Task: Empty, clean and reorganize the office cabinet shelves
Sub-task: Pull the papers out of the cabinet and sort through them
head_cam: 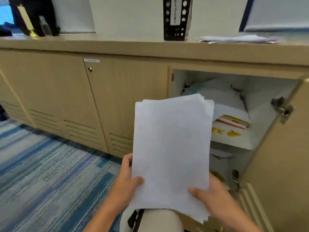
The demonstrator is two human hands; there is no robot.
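Head view puts a stack of white paper [172,148] right in front of you, held up between both hands just outside the open cabinet compartment [234,114]. Your left hand [127,180] grips the stack's lower left edge, thumb on the face and fingers curled behind; your right hand [210,196] pinches the lower right corner the same way, thumb on top. The stack's long axis runs up and away from you, its top edge tilted toward the compartment mouth and covering part of it.

What the next move turns on: the bench top [133,46] lies above and beyond the stack's far edge, while the compartment sits behind and to the right of it. My guess is you are carrying this stack out, so it must rise and go forward to reach the bench top, where loose papers [239,39] already lie to the right and a black patterned file box [177,19] stands near the middle. Your right hand is the nearer one to the compartment and to the open door [284,164] with its hinge [282,109].

Inside, the upper shelf [234,141] carries a heap of white sheets [224,97] over coloured folders [234,122], and more paper shows below it. Closed cabinet doors [66,97] run off to the left above blue striped carpet [50,173]. Your knee [160,220] sits under the stack's lower edge.
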